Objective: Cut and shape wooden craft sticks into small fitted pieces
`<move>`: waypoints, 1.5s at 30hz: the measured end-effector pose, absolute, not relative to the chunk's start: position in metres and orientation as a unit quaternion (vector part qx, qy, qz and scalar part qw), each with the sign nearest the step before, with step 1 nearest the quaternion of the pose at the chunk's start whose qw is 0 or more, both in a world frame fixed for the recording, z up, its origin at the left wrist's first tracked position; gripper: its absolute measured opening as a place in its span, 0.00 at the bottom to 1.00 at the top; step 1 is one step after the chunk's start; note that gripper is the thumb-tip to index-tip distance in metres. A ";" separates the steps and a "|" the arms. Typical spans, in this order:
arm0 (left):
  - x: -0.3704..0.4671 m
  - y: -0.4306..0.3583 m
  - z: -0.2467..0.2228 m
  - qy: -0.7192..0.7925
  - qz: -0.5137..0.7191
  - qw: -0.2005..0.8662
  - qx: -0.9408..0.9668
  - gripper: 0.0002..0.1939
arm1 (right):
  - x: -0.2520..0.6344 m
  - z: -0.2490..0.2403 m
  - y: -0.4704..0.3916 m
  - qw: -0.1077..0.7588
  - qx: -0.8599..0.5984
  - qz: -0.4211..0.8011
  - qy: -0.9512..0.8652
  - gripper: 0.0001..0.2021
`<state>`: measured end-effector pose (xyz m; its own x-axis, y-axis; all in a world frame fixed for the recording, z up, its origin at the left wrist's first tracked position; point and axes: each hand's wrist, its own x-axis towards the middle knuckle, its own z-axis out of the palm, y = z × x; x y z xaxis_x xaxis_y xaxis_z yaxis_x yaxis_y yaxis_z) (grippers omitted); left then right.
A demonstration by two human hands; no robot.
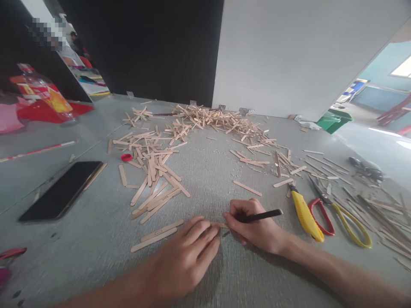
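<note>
My right hand (253, 222) is closed round a black pen (265, 215), whose back end points to the right; its tip is hidden by the fingers. Under the fingertips of my left hand (192, 252) a wooden craft stick (220, 224) is pressed to the table, its far end reaching my right hand. Two more craft sticks (154, 240) lie side by side just left of my left hand. Beyond them a loose bundle of sticks (160, 199) is spread out. A single stick (247, 188) rests ahead of my right hand.
A yellow utility knife (306, 214) and scissors (340, 214) with red and yellow handles lie at the right, near thin wood strips. A phone (61, 190) is at the left, with a bottle (48, 94) behind. Piled sticks (218, 117) line the upright panels (272, 55).
</note>
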<state>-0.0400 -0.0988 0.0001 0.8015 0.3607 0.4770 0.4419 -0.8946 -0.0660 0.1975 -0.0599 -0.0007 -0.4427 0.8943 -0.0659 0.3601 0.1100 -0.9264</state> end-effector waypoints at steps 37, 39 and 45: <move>-0.034 -0.096 0.006 -0.233 -0.175 0.098 -0.952 0.20 | 0.197 0.007 -0.051 0.261 -0.464 0.530 -0.660 0.16; -0.027 -0.097 0.014 -0.247 -0.159 0.107 -0.950 0.20 | 0.198 0.011 -0.048 0.255 -0.464 0.535 -0.658 0.15; 0.008 -0.098 0.024 -0.283 -0.133 0.141 -0.939 0.11 | 0.205 0.008 -0.043 0.260 -0.464 0.540 -0.652 0.14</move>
